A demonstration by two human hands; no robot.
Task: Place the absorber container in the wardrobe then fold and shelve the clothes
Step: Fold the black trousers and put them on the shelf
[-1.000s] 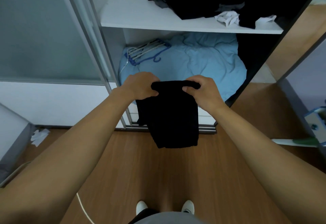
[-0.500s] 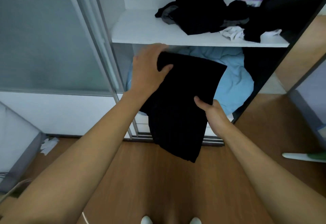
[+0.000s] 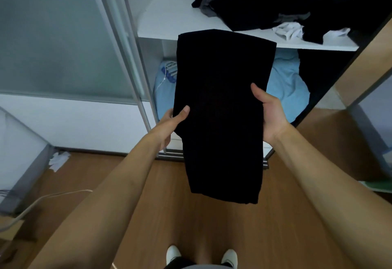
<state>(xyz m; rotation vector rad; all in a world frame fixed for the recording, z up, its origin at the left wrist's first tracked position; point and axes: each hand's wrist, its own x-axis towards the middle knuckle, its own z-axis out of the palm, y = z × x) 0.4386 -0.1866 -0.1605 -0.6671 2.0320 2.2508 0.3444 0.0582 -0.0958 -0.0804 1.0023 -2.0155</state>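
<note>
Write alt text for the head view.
A left hand and right hand grip the side edges of a folded black garment before an open wardrobe. Behind it, a white shelf bears a loose heap of clothes; blue bedding lies below.

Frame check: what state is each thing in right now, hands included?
black garment: folded, held up by both hands.
left hand: grips the garment's left edge.
right hand: grips its right edge.
dark clothes pile: unfolded, heaped on the shelf.
white garment: crumpled on the shelf.
sliding door: slid open.
blue bedding: rumpled, under the shelf.
</note>
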